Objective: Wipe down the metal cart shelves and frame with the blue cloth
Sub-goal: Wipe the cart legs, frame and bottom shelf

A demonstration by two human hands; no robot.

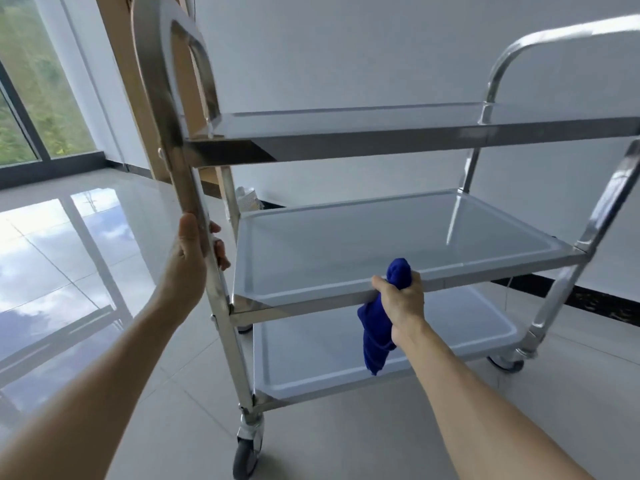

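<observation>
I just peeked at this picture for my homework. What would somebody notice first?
Probably the bright blue cloth, bunched in the right hand at the front edge of the middle shelf of a shiny metal cart. Next, the left hand gripping the cart's near left post, and sky reflected in the glossy floor on the left.

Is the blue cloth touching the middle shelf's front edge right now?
Touching. In the head view, the right hand holds the bunched blue cloth against the front rim of the middle shelf, with no gap visible.
</observation>
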